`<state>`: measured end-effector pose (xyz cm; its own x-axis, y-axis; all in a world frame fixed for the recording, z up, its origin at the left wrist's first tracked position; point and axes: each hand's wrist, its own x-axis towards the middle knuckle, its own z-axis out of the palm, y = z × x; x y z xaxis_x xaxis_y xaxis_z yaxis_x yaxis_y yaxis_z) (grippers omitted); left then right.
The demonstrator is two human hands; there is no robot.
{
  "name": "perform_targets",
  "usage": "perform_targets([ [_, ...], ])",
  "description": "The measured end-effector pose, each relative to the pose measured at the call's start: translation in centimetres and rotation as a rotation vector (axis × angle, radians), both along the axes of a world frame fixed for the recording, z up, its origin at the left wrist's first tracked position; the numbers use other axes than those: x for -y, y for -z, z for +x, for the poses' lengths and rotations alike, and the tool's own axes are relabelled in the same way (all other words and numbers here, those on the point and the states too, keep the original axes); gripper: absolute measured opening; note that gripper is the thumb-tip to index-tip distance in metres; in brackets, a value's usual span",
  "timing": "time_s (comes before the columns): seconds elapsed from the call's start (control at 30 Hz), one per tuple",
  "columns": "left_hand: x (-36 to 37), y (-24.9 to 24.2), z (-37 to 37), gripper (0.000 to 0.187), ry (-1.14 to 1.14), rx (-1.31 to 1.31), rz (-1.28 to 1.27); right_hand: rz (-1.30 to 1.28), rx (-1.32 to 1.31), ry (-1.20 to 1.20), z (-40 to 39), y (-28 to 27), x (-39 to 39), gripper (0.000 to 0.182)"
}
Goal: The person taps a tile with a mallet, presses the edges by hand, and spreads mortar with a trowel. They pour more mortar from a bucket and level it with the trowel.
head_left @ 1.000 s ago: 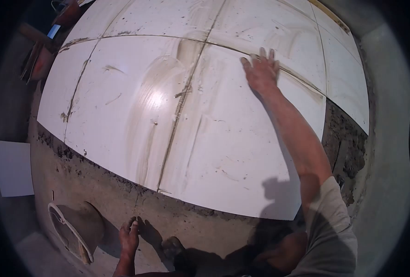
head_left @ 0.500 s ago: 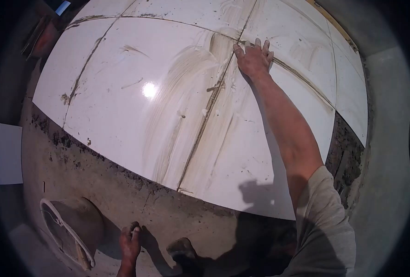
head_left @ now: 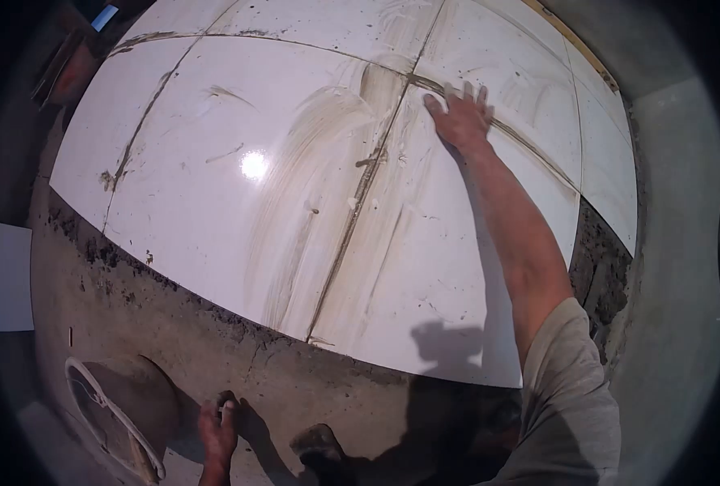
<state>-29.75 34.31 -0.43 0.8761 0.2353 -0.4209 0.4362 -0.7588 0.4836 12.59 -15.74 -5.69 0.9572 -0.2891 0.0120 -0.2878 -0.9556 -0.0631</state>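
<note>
My right hand (head_left: 463, 120) lies with fingers spread on the glossy white floor tiles (head_left: 457, 235), its fingertips over a grey-brown, mortar-smeared joint (head_left: 530, 147). That joint meets a long one (head_left: 356, 206) at a crossing just left of the hand. Brownish wiped streaks mark the tiles on both sides of the long joint. Low in the view, my left hand (head_left: 217, 431) is closed above the bare floor, beside the bucket. Something dark shows at the top of its fist, and I cannot tell what it is.
A dirty bucket (head_left: 145, 397) with a pale rim lies at lower left, a wooden handle (head_left: 143, 462) in it. Rough mortar (head_left: 599, 259) borders the tiles at right. A loose white tile (head_left: 4, 275) is at far left. My shoe (head_left: 318, 444) shows below the tile edge.
My right hand has slid right along the joint, away from the crossing. My left hand stays closed near the bucket. The whole view has shifted slightly.
</note>
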Motion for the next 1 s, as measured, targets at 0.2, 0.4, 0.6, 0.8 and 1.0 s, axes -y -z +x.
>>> perform_targets([
  [0.2,0.3,-0.2,0.3,0.022,0.063,-0.058,0.025,0.046,-0.024,-0.055,1.9,-0.7,-3.3,0.074],
  [0.4,0.1,0.2,-0.3,0.023,0.059,-0.032,0.015,-0.038,-0.066,-0.192,1.6,-0.9,-2.7,0.073],
  [0.6,-0.2,0.5,-0.2,0.025,0.099,-0.021,0.026,-0.157,-0.094,-0.338,0.0,-1.8,-2.9,0.067],
  [0.8,0.3,0.2,0.9,0.028,0.062,0.015,0.009,-0.148,-0.016,-0.474,-3.8,-2.0,-4.0,0.065],
  [1.0,-0.2,0.9,0.4,0.028,0.093,0.000,0.002,-0.118,-0.033,-0.597,-9.4,-2.4,-6.6,0.065],
])
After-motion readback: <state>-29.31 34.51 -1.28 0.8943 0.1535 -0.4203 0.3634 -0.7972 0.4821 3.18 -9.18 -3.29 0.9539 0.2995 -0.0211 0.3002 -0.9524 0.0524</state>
